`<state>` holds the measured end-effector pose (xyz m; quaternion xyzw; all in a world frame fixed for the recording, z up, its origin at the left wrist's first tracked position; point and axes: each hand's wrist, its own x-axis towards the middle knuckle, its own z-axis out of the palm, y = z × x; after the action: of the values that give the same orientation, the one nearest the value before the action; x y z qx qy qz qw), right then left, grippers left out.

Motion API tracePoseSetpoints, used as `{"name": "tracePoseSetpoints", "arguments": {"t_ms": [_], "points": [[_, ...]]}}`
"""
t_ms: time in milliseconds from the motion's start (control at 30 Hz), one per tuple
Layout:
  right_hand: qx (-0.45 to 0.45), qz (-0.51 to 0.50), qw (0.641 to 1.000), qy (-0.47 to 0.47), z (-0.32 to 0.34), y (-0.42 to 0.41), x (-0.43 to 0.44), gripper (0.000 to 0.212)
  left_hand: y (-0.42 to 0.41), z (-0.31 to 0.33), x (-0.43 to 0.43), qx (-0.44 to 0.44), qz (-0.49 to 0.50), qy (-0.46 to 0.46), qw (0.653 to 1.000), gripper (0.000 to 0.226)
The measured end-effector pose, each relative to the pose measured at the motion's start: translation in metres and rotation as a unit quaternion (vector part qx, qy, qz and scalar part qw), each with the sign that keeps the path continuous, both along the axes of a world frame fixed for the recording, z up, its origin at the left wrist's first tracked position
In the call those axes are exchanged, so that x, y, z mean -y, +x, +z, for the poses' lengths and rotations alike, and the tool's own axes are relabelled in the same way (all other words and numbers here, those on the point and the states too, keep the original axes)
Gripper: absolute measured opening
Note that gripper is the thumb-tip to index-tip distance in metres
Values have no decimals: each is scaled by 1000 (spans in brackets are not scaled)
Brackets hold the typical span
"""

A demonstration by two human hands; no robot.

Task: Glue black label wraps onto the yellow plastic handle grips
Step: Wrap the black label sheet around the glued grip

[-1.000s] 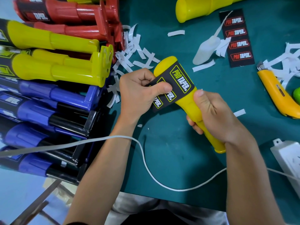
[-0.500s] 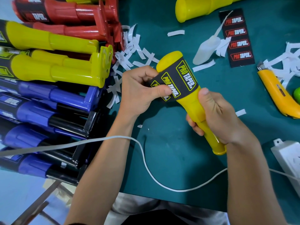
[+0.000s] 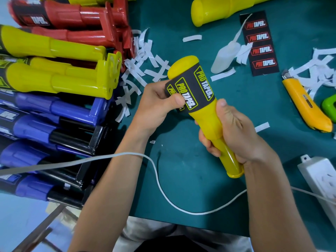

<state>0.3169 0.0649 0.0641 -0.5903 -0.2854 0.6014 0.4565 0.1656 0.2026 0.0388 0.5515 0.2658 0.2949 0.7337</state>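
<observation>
A yellow handle grip (image 3: 203, 117) is held above the green table, its rounded end pointing up and left. A black label wrap (image 3: 192, 88) with yellow "PRO TAPER" print lies around its thick upper part. My left hand (image 3: 156, 106) curls round that part, thumb pressing the label's lower edge. My right hand (image 3: 232, 131) grips the narrow lower shaft, thumb lying along the yellow body. Another yellow grip (image 3: 218, 10) lies at the top of the table.
Stacked yellow, red and blue grips (image 3: 54, 79) fill the left side. White paper strips (image 3: 143, 66) are scattered nearby. A black label (image 3: 259, 42) with red print, a small glue bottle (image 3: 225, 57), an orange utility knife (image 3: 307, 106), a white power strip (image 3: 320, 179) and its cord (image 3: 160, 188) lie around.
The loose flap of the label has been pulled in and now lies flat around the grip. The grip has turned slightly and lifted toward the upper right.
</observation>
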Motion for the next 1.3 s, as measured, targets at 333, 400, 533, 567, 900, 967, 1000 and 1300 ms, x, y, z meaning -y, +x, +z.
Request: {"name": "tracePoseSetpoints", "arguments": {"t_ms": [333,400,533,567,900,967,1000,1300], "points": [[-30,1,999,36,3,-6,0,95,-2,2,3,43,-14,-51,998,51],[-19,7,998,55,3,-6,-1,96,-1,4,4,63,-20,-47,997,40],[97,-14,991,96,3,-9,-4,82,0,9,2,112,-40,-40,992,26],[135,-26,985,109,4,-11,-4,78,0,9,1,121,-47,-41,991,25],[398,-165,883,186,15,-17,1,50,0,8,3,135,-22,-53,989,30],[361,-147,899,200,20,-20,0,57,2,9,5,135,-19,-47,990,30],[353,-136,904,198,22,-21,0,60,3,10,6,132,-20,-46,990,30],[430,-114,878,179,36,-19,4,60,7,8,16,99,-43,-75,991,40]]}}
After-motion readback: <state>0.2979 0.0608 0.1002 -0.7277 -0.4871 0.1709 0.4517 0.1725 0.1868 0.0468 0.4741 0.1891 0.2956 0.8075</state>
